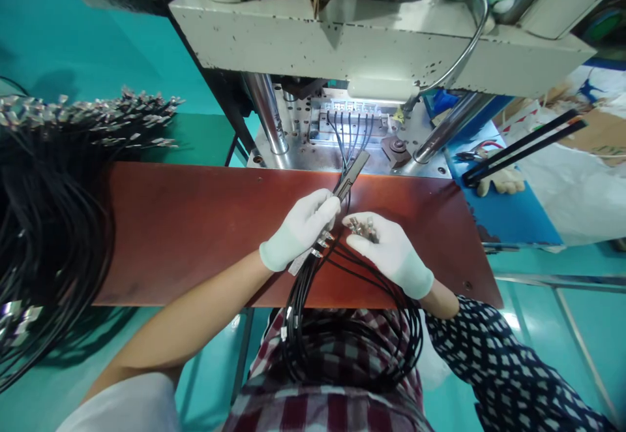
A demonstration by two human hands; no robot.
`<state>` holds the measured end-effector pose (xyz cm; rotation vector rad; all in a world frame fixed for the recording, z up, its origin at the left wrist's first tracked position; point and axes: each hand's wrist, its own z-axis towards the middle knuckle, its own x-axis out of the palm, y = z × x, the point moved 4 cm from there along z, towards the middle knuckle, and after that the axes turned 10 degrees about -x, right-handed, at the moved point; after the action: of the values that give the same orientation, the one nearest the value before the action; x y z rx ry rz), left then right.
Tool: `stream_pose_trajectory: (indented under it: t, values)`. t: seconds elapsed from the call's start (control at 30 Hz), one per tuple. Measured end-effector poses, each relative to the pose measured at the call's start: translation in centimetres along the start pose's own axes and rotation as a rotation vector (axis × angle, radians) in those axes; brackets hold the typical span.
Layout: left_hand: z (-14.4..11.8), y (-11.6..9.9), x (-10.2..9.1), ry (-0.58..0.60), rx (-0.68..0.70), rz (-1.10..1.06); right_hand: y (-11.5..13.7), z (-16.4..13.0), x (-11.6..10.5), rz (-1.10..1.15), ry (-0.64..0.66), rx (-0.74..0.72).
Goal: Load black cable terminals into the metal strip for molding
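Just in front of the press (381, 47), both gloved hands are over the board (205, 236), and here's the picture! The left hand (300, 226) is closed firmly round a steel bar (353, 175), its upper end slanting towards the press. The right hand (394, 252), slightly farther right, is cupped, fingers curled round a clutch of metal bits (362, 228); whether those are loose or fixed to leads, I can't tell.

Black cables (304, 282) gather below the left hand and loop down, nearer the person than the press, into the lap. Under the press, more leads (349, 137) run out of the die (352, 122) and pass behind the bar.

So where's the danger? Those leads, I'd say: a careless swing of the bar could snag them and tug them out of line. That cupped right hand looks risky too; loosen the fingers and bits may spill. And the lap coil, if it slips, could drag on everything above. Left of the press, a big heap (53, 177) waits, tangle-prone if pulled.
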<state>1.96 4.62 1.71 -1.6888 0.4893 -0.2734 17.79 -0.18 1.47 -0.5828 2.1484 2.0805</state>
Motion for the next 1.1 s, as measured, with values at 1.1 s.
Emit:
stream_pose_trajectory:
  t: [1.1]
  values:
    - [-0.4, 0.1, 0.5, 0.089, -0.003, -0.083, 1.0, 1.5, 1.6, 0.080, 0.162, 0.084]
